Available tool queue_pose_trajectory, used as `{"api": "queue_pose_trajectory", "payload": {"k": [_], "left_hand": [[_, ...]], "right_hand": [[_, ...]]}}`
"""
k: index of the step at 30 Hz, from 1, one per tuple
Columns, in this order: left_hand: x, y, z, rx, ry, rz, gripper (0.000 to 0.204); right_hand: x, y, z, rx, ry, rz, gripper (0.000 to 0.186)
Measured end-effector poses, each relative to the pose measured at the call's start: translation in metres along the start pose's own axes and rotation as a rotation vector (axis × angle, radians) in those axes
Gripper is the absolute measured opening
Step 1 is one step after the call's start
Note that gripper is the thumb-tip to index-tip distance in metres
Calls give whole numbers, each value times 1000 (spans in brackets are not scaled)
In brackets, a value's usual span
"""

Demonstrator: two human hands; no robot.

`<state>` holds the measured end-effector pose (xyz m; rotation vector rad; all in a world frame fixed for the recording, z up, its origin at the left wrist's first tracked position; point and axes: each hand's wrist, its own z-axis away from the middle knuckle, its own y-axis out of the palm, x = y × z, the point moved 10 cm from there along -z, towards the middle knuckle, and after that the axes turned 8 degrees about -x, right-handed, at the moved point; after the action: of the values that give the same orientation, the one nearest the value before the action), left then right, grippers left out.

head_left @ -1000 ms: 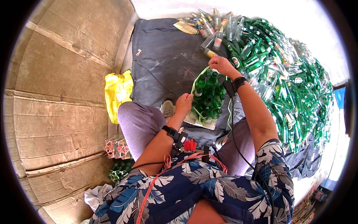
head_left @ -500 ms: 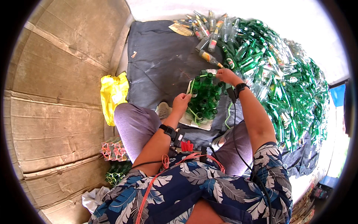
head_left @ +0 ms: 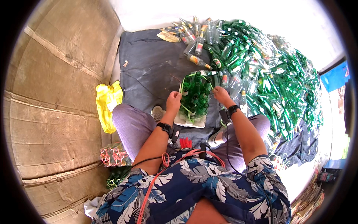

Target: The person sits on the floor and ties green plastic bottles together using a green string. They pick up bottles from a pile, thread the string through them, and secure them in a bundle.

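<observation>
My left hand and right hand pinch a light-green strap around upright green bottles on a white base.

The right hand has moved to the right of the green bottles.

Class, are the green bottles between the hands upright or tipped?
Upright: the green bottles stand grouped, mouths up, above the white base.

1 crumpled yellow plastic bag is lying beside tall brown cardboard panels that are lining the left side; 1 bright blue sheet is showing at far right
</observation>
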<state>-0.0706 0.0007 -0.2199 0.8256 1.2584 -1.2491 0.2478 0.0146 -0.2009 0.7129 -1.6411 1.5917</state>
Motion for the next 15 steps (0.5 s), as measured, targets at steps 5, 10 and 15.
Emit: {"api": "queue_pose_trajectory", "payload": {"k": [5, 10, 15], "left_hand": [[-59, -29, 28, -279, 400, -274, 24], [-85, 5, 72, 165, 378, -406, 30], [-75, 9, 105, 317, 374, -570, 46]], "right_hand": [[12, -4, 57, -82, 131, -18, 27], [0, 4, 88, -97, 200, -139, 25], [25, 17, 112, -58, 223, -153, 25]]}}
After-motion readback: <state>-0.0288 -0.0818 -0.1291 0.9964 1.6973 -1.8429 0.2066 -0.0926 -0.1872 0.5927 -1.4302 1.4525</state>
